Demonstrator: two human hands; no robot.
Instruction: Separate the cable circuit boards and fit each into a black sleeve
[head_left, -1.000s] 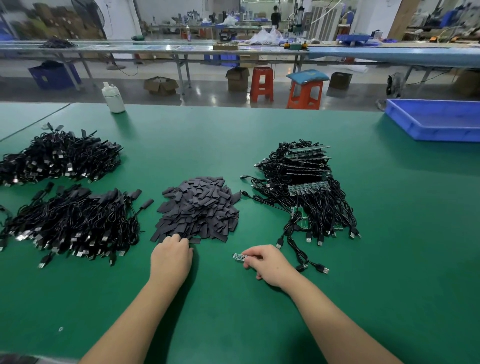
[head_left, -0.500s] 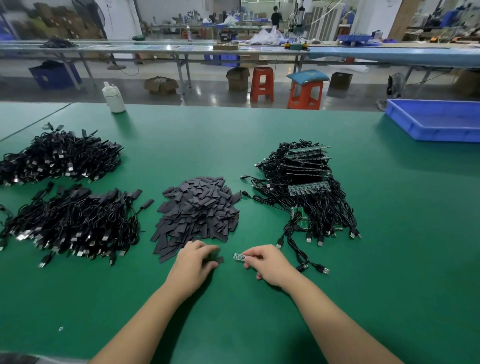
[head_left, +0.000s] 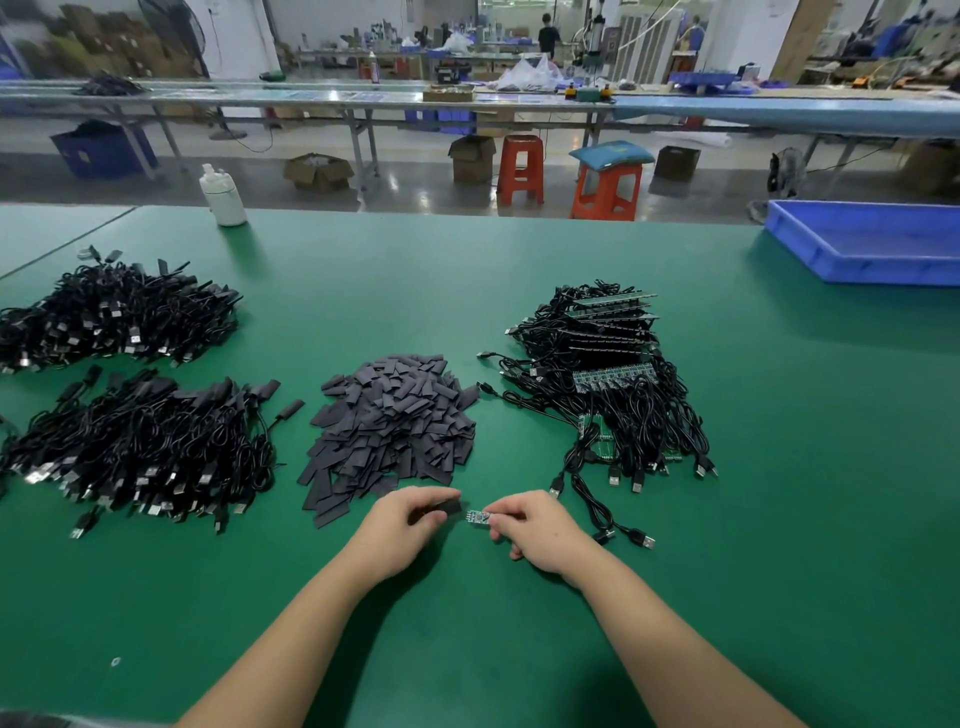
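Here, near front edge of green table (head_left: 519, 260): left hand (head_left: 400, 525) pinching one black sleeve (head_left: 441, 508) between thumb and curled fingers, open end of sleeve pointing right. Right hand (head_left: 535, 530) pinching small circuit board (head_left: 479, 517) by its right end, fingers curled, board level and aimed at sleeve. Board tip and sleeve mouth just beside each other; touching or not, cannot tell. Black cable (head_left: 597, 512) trailing from under right hand toward the right, ending in a USB plug (head_left: 647, 542) flat on table.

Behind left hand, mid-table: loose heap of black sleeves (head_left: 395, 421), a few strays spilling toward front edge. Right of heap: tangle of unseparated boards with cables (head_left: 608, 379), board strips stacked at its far side, plugs fanned toward front. Toward left edge: two piles of black cables (head_left: 130, 441), one nearer, one farther (head_left: 109, 317), several ends in nearer pile already sleeved.

Far right corner: blue tray (head_left: 862, 244). Far edge, left of centre: white bottle (head_left: 223, 195), upright. Beyond table: orange stools (head_left: 519, 169), long benches, cardboard boxes on floor
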